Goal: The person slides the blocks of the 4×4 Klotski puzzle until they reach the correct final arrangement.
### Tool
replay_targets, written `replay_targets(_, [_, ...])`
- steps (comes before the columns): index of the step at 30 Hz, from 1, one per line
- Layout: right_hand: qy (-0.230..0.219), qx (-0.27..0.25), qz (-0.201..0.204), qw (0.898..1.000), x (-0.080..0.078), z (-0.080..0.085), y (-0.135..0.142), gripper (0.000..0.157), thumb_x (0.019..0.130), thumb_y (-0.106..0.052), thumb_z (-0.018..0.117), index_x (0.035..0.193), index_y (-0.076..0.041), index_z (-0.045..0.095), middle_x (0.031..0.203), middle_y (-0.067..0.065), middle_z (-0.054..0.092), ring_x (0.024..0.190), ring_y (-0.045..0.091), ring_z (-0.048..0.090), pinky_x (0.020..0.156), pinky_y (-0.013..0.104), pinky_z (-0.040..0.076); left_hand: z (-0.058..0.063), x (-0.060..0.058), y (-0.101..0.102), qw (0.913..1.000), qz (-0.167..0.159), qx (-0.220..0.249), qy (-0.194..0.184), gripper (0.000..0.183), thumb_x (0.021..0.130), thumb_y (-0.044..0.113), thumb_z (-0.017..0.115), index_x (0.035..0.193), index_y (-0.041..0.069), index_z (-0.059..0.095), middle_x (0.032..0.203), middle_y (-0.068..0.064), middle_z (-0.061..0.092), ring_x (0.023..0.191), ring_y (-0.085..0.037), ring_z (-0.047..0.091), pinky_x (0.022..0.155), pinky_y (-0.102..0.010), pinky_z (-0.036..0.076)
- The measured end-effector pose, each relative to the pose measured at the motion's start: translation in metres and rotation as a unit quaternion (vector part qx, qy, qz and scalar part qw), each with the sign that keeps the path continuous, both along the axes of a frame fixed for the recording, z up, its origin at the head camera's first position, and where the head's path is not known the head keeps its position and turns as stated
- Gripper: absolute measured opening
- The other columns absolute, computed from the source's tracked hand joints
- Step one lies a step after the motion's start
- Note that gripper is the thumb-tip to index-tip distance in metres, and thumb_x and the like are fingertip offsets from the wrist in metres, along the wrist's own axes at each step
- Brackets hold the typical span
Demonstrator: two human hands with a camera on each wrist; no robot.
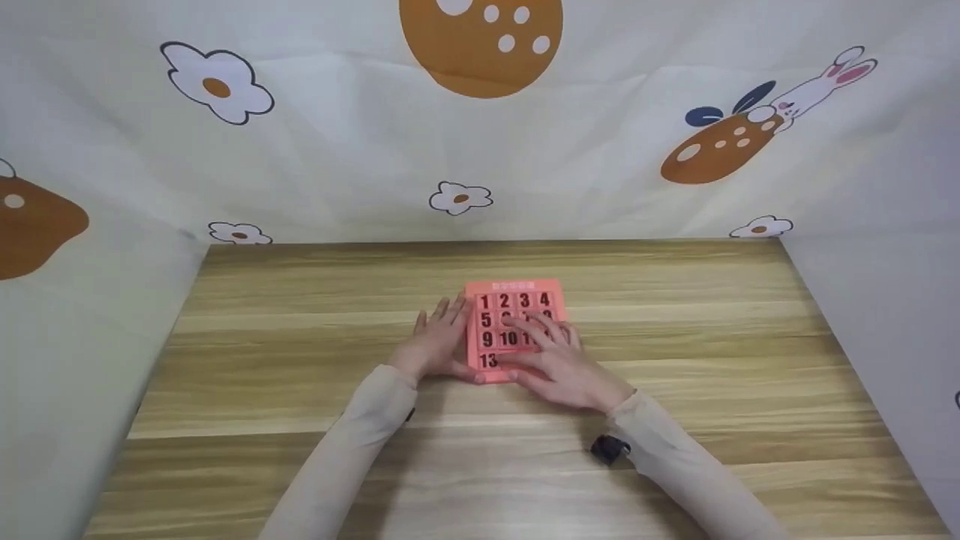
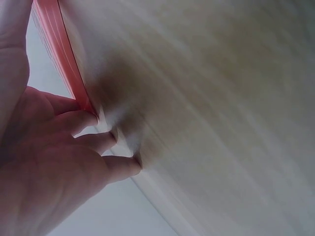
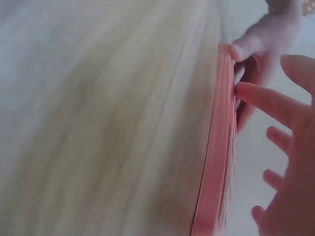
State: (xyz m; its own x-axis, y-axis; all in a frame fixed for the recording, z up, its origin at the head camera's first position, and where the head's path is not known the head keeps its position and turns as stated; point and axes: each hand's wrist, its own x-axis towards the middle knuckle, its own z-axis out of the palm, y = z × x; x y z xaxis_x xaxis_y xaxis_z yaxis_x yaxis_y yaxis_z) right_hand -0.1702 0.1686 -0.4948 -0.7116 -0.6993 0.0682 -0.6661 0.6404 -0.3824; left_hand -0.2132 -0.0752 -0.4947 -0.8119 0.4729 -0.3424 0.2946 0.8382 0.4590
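A pink number slide puzzle (image 1: 515, 286) lies flat on the table in the head view, its tiles bearing black numbers. My left hand (image 1: 439, 343) lies along its left side, fingers extended, thumb at the near left corner. In the left wrist view, fingertips (image 2: 129, 166) of that hand rest on the table beside the puzzle's pink edge (image 2: 61, 46). Over the lower right tiles spreads my right hand (image 1: 559, 367), hiding several of them. Its index finger (image 3: 266, 101) reaches the puzzle's face in the right wrist view; the other fingers are spread apart.
The wood-grain table (image 1: 300, 315) extends around the puzzle on every side. A pale cloth (image 1: 337, 150) printed with flowers and orange fruit shapes stands behind it. A small black device (image 1: 610, 448) sits at the right wrist.
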Motion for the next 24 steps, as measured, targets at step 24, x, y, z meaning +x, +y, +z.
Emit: replay_targets(24, [0.025,-0.048,-0.045,0.998,0.001,-0.003,0.039,0.033,0.099,-0.034,0.052,0.122,-0.017,0.068,0.149,0.015,0.036,0.138,0.041,0.023,0.105,0.065,0.015,0.004,0.001,0.001,1.0,0.004,0.0,0.001,0.127,0.067,0.051,0.083,0.155,0.003,0.003,0.16,-0.014,-0.003,0.145,-0.034,-0.004,0.114,-0.055,-0.002])
